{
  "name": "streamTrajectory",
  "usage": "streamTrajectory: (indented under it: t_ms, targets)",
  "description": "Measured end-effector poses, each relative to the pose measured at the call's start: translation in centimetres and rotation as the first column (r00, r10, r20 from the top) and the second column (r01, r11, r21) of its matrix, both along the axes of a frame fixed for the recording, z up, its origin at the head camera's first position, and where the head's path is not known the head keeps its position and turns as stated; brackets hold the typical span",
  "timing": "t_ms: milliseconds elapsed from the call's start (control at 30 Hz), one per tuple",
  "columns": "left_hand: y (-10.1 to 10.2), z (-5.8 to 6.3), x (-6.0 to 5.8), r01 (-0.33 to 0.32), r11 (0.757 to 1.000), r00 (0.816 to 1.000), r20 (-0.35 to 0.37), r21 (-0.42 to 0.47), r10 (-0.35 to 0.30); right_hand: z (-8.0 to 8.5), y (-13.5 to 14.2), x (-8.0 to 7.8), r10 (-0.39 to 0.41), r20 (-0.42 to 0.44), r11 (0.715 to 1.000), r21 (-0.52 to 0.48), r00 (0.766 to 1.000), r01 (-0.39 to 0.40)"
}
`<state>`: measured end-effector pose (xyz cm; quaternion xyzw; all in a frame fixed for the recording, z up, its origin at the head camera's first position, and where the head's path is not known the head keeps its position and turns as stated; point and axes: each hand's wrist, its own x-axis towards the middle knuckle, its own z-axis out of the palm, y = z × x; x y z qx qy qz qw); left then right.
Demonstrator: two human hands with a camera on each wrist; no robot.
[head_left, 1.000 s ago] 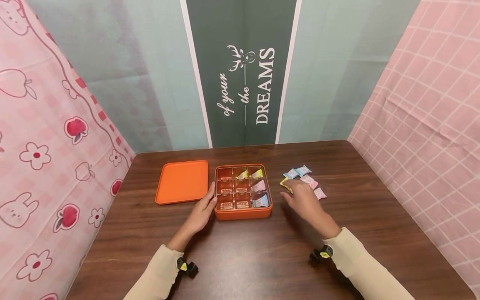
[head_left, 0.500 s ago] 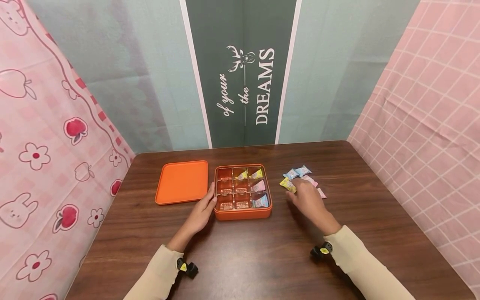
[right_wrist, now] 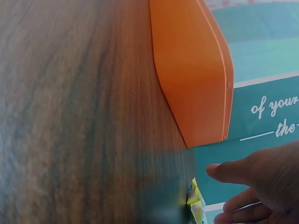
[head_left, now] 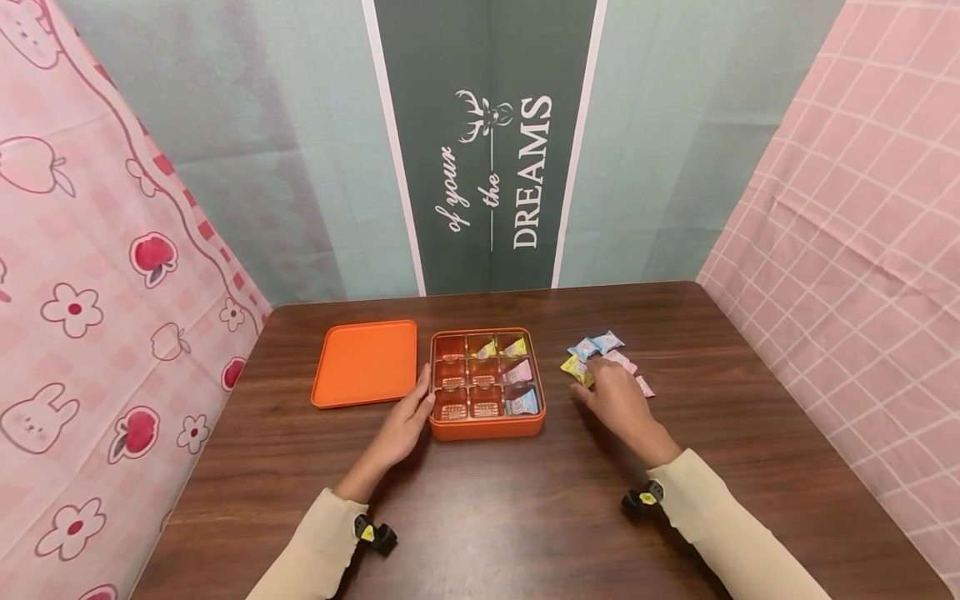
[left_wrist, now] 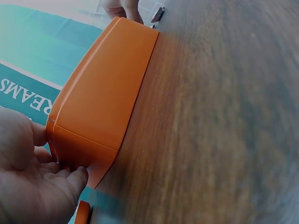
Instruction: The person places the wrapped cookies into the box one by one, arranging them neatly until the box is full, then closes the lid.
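An orange box (head_left: 486, 428) with a clear divided tray stands mid-table. Its right column holds a yellow, a pink and a blue wrapped candy; another yellow candy (head_left: 484, 349) lies in the back middle compartment. My left hand (head_left: 401, 429) rests its fingers against the box's left wall, which the left wrist view shows from close by. To the right of the box my right hand (head_left: 618, 404) reaches over a small pile of wrapped candies. A yellow candy (right_wrist: 196, 203) lies by its fingertips, thumb and fingers spread apart. The hand partly covers the pink candies (head_left: 619, 361).
An orange lid (head_left: 365, 364) lies flat left of the box. Two blue candies (head_left: 597, 344) sit at the back of the pile. Fabric curtains (head_left: 315, 167) stand behind and on both sides of the brown wooden table (head_left: 480, 517).
The right hand has drawn slightly right and back from the yellow candy, which now shows more fully and lies turned. The left hand and box have stayed put.
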<state>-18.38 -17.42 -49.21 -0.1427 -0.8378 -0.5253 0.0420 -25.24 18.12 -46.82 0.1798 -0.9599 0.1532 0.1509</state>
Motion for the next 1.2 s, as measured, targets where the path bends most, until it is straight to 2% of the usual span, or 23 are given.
streamTrajectory:
  t_ms: [100, 400, 1200]
  targets:
    - [0.0, 0.0, 0.0, 0.002, 1.000, 1.000, -0.007, 0.015, -0.002, -0.1, 0.0, -0.1, -0.005, 0.014, 1.000, 0.003, 1.000, 0.005]
    - [0.0, 0.1, -0.1, 0.001, 1.000, 1.000, 0.023, -0.026, 0.000, -0.5, 0.2, -0.4, -0.018, 0.040, 1.000, 0.005, 0.999, 0.018]
    - [-0.1, 0.0, 0.0, 0.000, 0.999, 1.000, 0.027, -0.038, 0.001, -2.0, 0.8, -1.2, -0.027, 0.006, 1.000, 0.003, 1.000, 0.027]
